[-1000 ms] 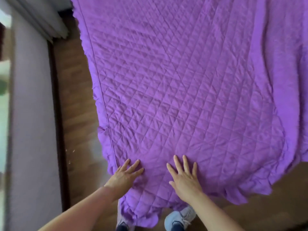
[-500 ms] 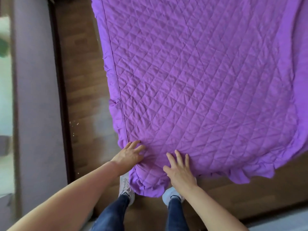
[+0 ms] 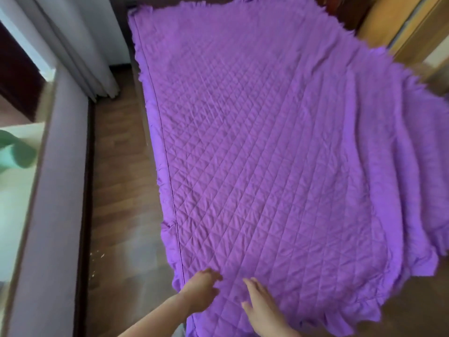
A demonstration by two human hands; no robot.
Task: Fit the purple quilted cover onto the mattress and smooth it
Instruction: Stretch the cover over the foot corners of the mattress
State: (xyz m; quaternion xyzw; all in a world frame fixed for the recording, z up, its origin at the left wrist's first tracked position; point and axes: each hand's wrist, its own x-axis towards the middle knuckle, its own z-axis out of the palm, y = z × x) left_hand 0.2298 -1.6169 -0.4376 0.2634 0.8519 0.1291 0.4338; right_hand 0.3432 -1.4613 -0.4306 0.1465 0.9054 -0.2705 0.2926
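The purple quilted cover [image 3: 267, 166] with its ruffled edge is lying spread over the mattress, which is hidden beneath it. The cover is filling most of the view, and its frill is hanging over the near and left sides. Brown wooden plank floor [image 3: 116, 190] is running along the left of the bed, and pale pleated curtains [image 3: 80, 45] are hanging at the far left. The right hand [image 3: 263, 308] is pressing flat on the cover near its close edge, fingers straight. The left hand [image 3: 200, 291], blurred, is resting by the near-left corner seam, fingers loosely apart, gripping nothing.

Soft daylight from left; motion-blurred, edges warped.
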